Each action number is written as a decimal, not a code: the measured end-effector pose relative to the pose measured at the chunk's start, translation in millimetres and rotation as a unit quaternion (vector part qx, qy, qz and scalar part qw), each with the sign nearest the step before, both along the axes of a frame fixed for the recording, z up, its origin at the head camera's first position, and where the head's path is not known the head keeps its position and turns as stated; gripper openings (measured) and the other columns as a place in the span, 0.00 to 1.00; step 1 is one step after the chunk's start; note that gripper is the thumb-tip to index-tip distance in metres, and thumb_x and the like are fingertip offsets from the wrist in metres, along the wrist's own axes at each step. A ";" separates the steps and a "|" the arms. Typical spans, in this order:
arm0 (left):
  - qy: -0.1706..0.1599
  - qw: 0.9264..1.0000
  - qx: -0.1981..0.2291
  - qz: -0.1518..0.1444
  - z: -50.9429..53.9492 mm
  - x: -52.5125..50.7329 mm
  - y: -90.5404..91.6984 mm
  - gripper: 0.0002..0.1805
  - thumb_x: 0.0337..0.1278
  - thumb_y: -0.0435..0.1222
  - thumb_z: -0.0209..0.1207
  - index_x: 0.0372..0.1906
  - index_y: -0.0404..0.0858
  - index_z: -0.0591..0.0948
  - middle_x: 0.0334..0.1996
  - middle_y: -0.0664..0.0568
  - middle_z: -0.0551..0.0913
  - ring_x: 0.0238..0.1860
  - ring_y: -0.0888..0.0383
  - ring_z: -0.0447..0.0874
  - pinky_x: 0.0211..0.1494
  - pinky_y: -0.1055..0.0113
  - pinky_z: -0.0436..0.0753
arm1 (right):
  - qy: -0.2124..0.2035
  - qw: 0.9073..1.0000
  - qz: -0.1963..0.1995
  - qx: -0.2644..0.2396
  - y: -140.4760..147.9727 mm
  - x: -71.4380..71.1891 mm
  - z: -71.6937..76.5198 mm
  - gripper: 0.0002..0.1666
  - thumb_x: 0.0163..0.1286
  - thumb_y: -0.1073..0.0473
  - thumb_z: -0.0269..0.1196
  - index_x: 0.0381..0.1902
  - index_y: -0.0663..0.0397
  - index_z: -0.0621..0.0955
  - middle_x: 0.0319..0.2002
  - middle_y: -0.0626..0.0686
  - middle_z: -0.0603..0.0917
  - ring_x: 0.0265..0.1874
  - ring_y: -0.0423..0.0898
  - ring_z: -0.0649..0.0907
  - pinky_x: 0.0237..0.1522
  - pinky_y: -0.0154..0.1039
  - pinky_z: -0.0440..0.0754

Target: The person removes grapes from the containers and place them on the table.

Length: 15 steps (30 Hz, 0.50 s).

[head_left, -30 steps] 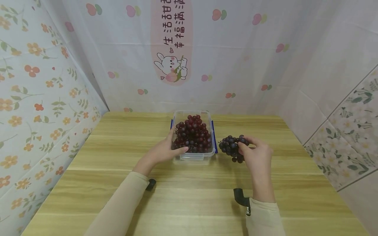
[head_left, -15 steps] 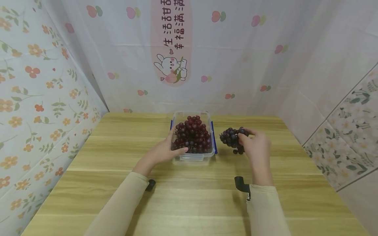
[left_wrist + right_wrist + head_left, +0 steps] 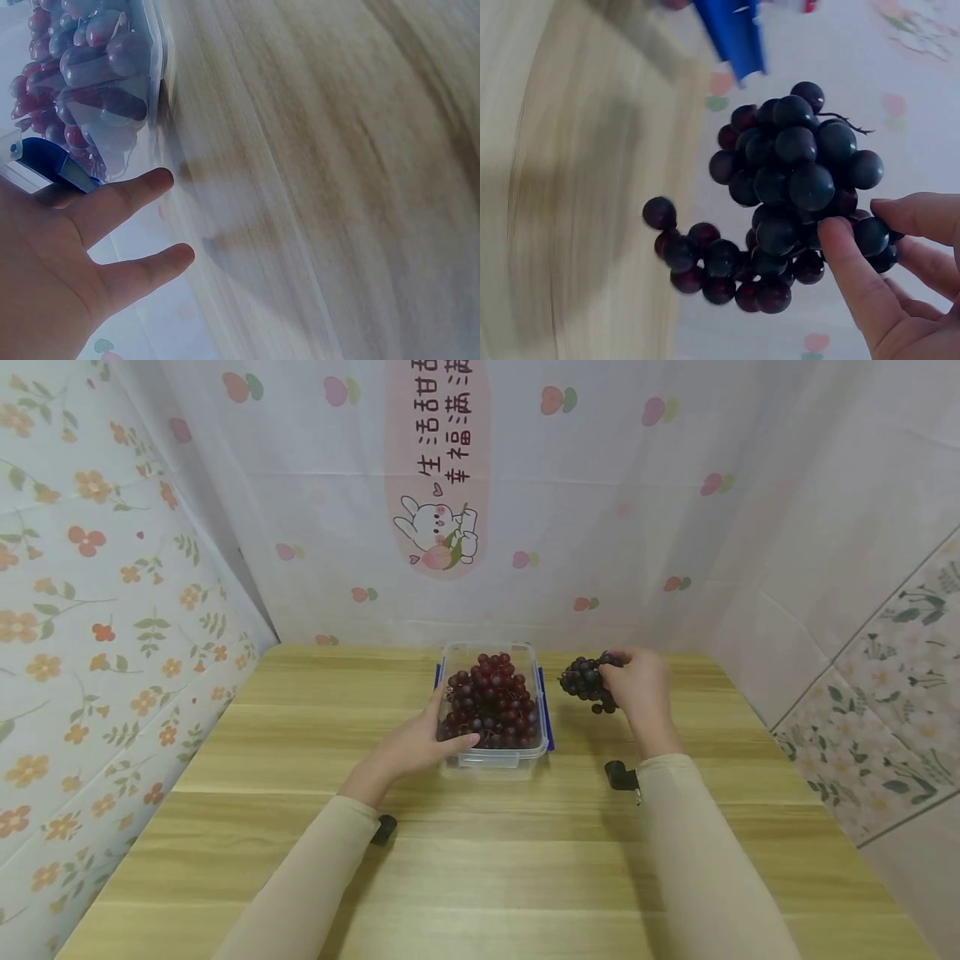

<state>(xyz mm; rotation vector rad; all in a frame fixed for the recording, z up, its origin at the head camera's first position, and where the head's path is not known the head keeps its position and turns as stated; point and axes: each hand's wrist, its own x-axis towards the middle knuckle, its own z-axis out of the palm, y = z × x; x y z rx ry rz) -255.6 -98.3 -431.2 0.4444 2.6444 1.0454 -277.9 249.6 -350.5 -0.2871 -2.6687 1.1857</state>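
A clear plastic container [image 3: 487,760] with blue side clips stands on the table, heaped with red and dark grapes [image 3: 491,693]. My left hand [image 3: 408,743] rests against its left side, the thumb over the front rim. The left wrist view shows two straight, spread fingers of the left hand [image 3: 90,247] beside the container's blue clip [image 3: 56,161]. Right of the container, my right hand [image 3: 639,693] pinches a bunch of dark grapes [image 3: 585,681] between thumb and fingers. In the right wrist view the bunch [image 3: 780,180] hangs above the table from the right hand [image 3: 900,300].
A light wood-grain table [image 3: 487,860] lies under both arms. Printed cloth [image 3: 622,543] rises behind the table, with flowered cloth [image 3: 112,610] on the left. A black wrist mount [image 3: 621,775] is by the right sleeve and another [image 3: 384,830] by the left.
My right hand, with the dark bunch, has moved away from me toward the back of the table. The left hand and the container have stayed in place.
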 end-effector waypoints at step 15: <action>-0.001 1.000 -0.006 0.003 -2.4 -2.0 1.0 0.68 0.57 0.80 0.55 0.84 0.64 0.23 0.87 0.39 0.52 0.79 0.32 0.68 0.78 0.34 0.70 | -0.036 0.992 0.042 0.116 0.1 -45.4 -19.1 0.24 0.77 0.61 0.57 0.67 0.64 0.81 0.67 0.69 0.82 0.62 0.64 0.84 0.56 0.56 0.86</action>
